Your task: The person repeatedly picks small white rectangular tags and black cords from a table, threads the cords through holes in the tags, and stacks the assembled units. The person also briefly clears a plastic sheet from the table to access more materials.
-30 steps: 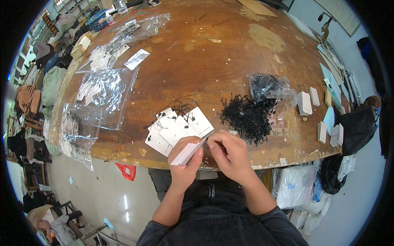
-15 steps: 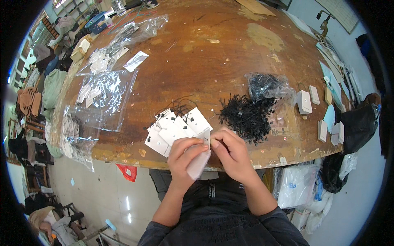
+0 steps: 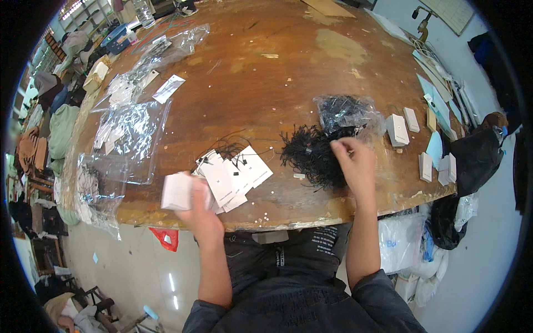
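Observation:
My left hand [image 3: 204,213] is closed around a stack of white hang tags [image 3: 176,192], slightly blurred, at the table's front edge. Just right of it lies a fanned pile of white hang tags [image 3: 239,176] with black strings attached along its far side. Over a heap of black tag strings [image 3: 311,158], my right hand [image 3: 357,164] has its thumb and fingers drawn together at the heap's upper right part. Whatever is between those fingertips is too small to make out. A clear plastic bag of black strings [image 3: 347,114] sits just beyond the heap.
Clear plastic bags [image 3: 136,141] with white tags lie on the left. Small stacks of white tags [image 3: 397,131] stand on the right, near a black bag [image 3: 480,158]. The wooden table's [image 3: 250,83] front edge runs close to my body. Small white bits lie scattered near it.
My hands have parted. The left has swung left with the tag stack; the right has moved right and away from me to the string heap. Another tag lies on the fanned pile.

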A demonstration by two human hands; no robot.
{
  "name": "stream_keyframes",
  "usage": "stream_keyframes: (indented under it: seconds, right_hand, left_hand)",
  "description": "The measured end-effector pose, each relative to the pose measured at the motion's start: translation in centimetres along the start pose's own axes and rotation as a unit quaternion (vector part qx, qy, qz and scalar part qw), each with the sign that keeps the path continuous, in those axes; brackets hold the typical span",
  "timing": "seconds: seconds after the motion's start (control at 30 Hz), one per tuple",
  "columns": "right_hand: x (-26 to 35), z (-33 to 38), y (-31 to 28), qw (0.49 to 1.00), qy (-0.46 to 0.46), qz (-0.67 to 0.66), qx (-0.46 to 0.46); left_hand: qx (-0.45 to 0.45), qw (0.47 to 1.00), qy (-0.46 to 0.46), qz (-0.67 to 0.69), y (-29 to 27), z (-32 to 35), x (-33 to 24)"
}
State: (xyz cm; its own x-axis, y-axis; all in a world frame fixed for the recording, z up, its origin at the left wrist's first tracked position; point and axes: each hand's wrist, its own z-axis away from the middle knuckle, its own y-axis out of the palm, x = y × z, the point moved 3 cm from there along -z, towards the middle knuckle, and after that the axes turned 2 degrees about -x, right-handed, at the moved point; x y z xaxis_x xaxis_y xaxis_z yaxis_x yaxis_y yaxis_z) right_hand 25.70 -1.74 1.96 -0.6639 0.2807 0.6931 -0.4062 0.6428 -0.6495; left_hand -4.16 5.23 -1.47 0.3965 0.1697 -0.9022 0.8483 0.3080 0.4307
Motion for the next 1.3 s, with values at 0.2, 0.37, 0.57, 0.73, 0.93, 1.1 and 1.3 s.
stream_keyframes:
  seconds: [0.2, 0.37, 0.57, 0.73, 0.93, 1.1, 1.3]
  right_hand:
    - [0.1, 0.1, 0.1, 0.995, -0.008, -0.095, -0.041]
    - [0.9, 0.2, -0.6, 0.99, 0.001, -0.142, -0.025]
    - [1.7, 0.6, -2.0, 0.966, 0.026, -0.248, -0.065]
    - [4.0, 0.5, -2.3, 0.935, -0.11, -0.315, -0.117]
    - [8.4, 4.7, 2.8, 0.944, -0.221, -0.174, 0.174]
    - [7.1, 6.5, 4.4, 0.932, -0.095, -0.141, 0.319]
    - [5.6, 5.0, 2.9, 0.821, -0.07, -0.543, 0.163]
  left_hand:
    - [-0.018, 0.999, -0.034, 0.014, -1.7, -0.9, -0.3]
    - [0.07, 0.99, -0.092, 0.078, -1.1, 0.7, 0.4]
    - [0.171, 0.97, -0.119, 0.124, 0.2, 1.7, 0.4]
    - [0.244, 0.948, -0.178, 0.099, 1.1, 2.6, 0.4]
    - [0.373, 0.817, -0.359, 0.255, 2.4, 6.0, 1.5]
    - [0.243, 0.859, -0.339, 0.296, 1.6, 5.5, 2.4]
    - [0.231, 0.938, -0.218, 0.14, 1.3, 2.9, 1.2]
